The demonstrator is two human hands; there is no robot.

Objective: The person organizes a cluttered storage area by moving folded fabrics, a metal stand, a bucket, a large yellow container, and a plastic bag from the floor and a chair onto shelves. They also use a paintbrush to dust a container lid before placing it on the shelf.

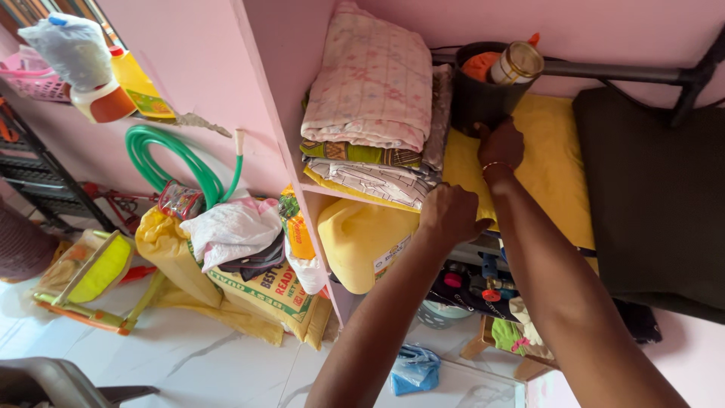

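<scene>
So both arms were stretched out toward a pink shelf unit [287,91]. The right hand [500,143], with a thin bangle [495,165] on the wrist, was up against the base of a black bucket [483,98] that sat at the back of the shelf on a yellow cloth [551,151]. From this angle I honestly couldn't tell if the fingers were gripping the bucket or just pressed to it, since they were tucked behind the knuckles. The bucket had a round tin [516,63] with a gold lid and something orange poking out of the top.

The left hand [451,214] was curled into a loose fist at the front edge of the shelf, right at the corner of a stack of folded fabric [374,106]. It looked like it pinched the yellow cloth or the bottom layer of the stack, but that part was hidden, so no call there. The stack had a pale pink checked blanket on top, with a green-and-yellow piece and a white patterned one under it.

Below the shelf sat a yellow jerrycan [359,242]. Further left, a green hose [177,162] hung on the wall above a yellow sack [264,291] with a white plastic bag [230,227] on it. A blue bag [415,370] lay on the tiled floor.
</scene>
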